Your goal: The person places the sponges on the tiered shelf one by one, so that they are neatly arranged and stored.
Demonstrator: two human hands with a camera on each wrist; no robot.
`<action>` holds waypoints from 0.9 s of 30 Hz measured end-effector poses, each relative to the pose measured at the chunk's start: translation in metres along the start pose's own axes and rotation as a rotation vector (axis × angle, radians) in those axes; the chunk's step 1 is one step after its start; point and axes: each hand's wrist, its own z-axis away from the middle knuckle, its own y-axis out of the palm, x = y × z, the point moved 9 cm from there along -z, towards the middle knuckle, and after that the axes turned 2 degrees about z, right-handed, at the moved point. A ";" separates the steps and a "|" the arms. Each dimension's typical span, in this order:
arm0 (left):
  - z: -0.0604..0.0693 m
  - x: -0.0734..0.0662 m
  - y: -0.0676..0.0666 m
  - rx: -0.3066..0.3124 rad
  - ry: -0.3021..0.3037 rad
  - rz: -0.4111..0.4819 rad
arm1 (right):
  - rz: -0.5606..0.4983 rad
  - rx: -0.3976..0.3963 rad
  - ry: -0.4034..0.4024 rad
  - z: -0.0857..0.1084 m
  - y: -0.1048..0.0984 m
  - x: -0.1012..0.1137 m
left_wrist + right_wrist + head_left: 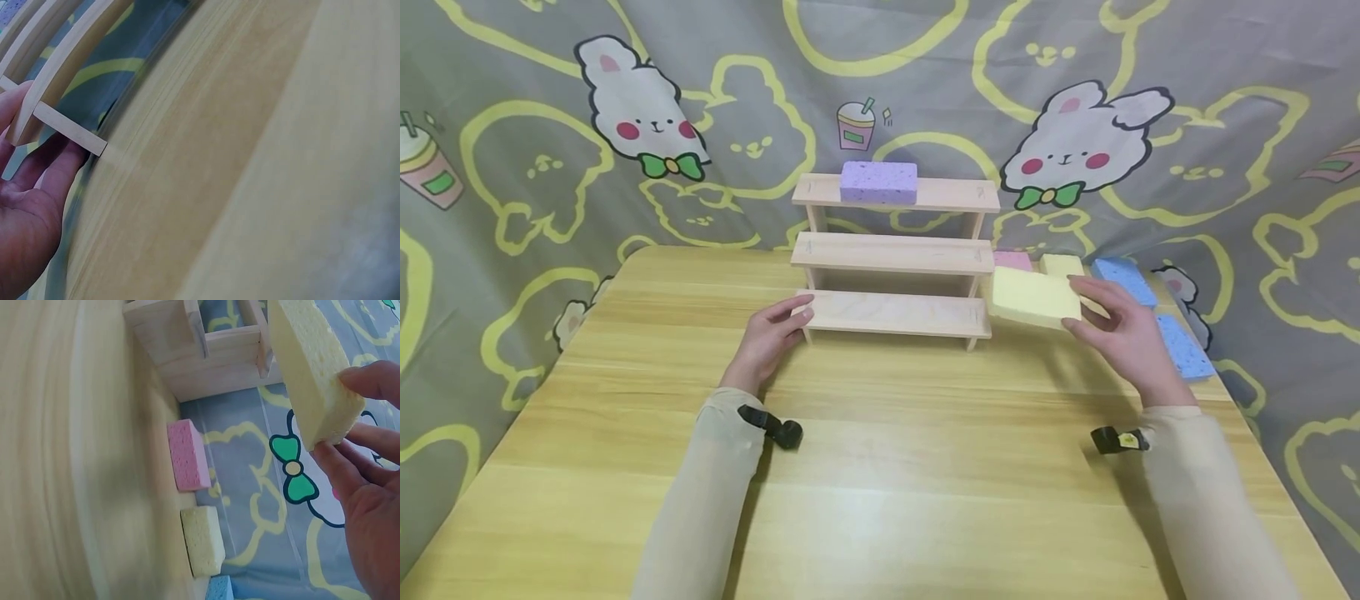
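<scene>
Grey cartoon-printed cloth (910, 92) drapes behind my table (880, 483), where a 3-tier rack (891, 253) bears a purple sponge (878, 182) on its top shelf (955, 192). My left hand (763, 337) grips the bottom shelf (891, 314) by its left end; my right hand (1123, 333) pinches a yellow sponge (1033, 297) aloft, right of that shelf. On the table lie a pink sponge (186, 455), a 2nd yellow sponge (203, 540) and 2 blue sponges (1123, 282).

The held sponge (1033, 296) is pale yellow, the backdrop (917, 92) grey (rabbit-printed).

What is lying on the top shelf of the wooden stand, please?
A purple sponge lies on the top shelf; the part beneath it is covered and cannot be seen.
</scene>
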 end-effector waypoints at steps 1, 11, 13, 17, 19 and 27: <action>0.000 0.000 0.000 -0.001 -0.003 0.002 | -0.006 0.003 0.003 -0.002 0.001 0.001; -0.001 0.000 0.000 -0.008 -0.002 0.009 | -0.054 0.004 -0.052 -0.015 0.006 0.016; -0.001 0.001 0.000 -0.007 -0.001 0.010 | -0.062 -0.001 -0.071 -0.018 0.006 0.020; 0.000 0.000 -0.001 -0.013 0.000 0.009 | -0.057 -0.005 -0.096 -0.025 0.008 0.027; 0.000 0.000 -0.001 -0.014 0.001 0.009 | -0.057 -0.011 -0.103 -0.028 0.008 0.031; 0.000 -0.001 0.002 -0.006 -0.002 0.006 | -0.093 -0.046 -0.115 -0.044 0.009 0.046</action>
